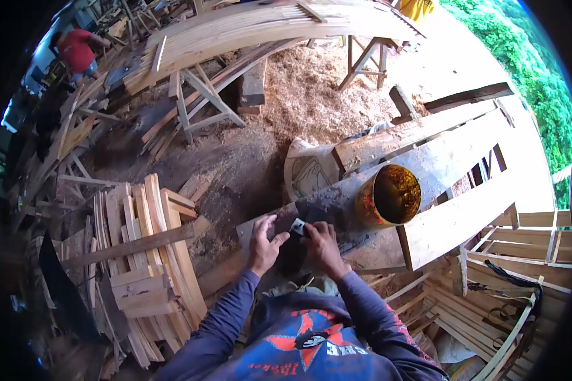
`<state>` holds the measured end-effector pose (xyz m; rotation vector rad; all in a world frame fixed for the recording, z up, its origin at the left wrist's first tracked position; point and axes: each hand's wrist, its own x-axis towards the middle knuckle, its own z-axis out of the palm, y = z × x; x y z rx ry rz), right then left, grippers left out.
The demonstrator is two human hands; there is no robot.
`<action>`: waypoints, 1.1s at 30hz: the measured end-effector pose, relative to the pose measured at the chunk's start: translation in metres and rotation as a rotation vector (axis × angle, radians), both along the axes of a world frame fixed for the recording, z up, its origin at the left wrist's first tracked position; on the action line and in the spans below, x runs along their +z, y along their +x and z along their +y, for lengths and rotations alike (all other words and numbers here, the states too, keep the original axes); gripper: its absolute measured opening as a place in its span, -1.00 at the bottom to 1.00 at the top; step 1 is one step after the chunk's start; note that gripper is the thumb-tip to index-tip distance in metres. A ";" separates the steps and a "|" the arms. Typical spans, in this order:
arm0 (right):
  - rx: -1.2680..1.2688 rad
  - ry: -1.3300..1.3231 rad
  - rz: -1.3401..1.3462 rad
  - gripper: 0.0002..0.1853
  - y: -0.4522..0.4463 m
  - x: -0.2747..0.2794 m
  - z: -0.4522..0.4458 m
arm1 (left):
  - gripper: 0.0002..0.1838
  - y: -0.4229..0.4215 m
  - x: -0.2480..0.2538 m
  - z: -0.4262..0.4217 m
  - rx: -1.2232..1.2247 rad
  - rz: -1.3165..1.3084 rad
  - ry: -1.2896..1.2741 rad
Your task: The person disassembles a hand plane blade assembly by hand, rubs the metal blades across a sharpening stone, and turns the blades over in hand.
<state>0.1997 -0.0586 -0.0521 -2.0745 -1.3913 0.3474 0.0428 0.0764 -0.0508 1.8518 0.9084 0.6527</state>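
Observation:
My right hand point(324, 249) is closed around a small flat piece, pale with dark marks point(298, 226). Its exact kind is too small to make out. Just left of it, my left hand point(266, 244) has its thumb and fingers apart and holds nothing I can see. Both hands are over the near end of a dark-stained board point(327, 209). On this board, to the right of my hands, stands an open can point(366, 204) with amber-brown stains and a dark inside.
Pale planks point(451, 222) lie beside the can. Stacked wood strips point(159, 222) stand at left. Farther off, a long ribbed panel point(254, 41) rests on sawhorses point(365, 63) above sawdust point(305, 76). A person in a red shirt point(77, 52) is at upper left.

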 end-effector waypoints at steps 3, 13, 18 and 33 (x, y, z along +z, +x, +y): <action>-0.124 0.080 0.217 -0.65 0.001 -0.010 0.001 | -0.44 -0.016 0.007 0.001 0.039 0.021 -0.054; -0.700 0.332 2.139 -0.52 -0.014 0.046 -0.040 | -0.60 -0.022 0.031 -0.020 -0.105 -0.194 -0.580; -0.467 0.600 2.284 -0.52 -0.048 0.071 -0.051 | -0.64 -0.016 0.088 -0.027 -0.291 -0.131 -0.863; -0.494 0.697 2.255 -0.60 -0.064 0.091 -0.073 | -0.76 0.003 0.136 -0.044 -0.434 -0.048 -0.827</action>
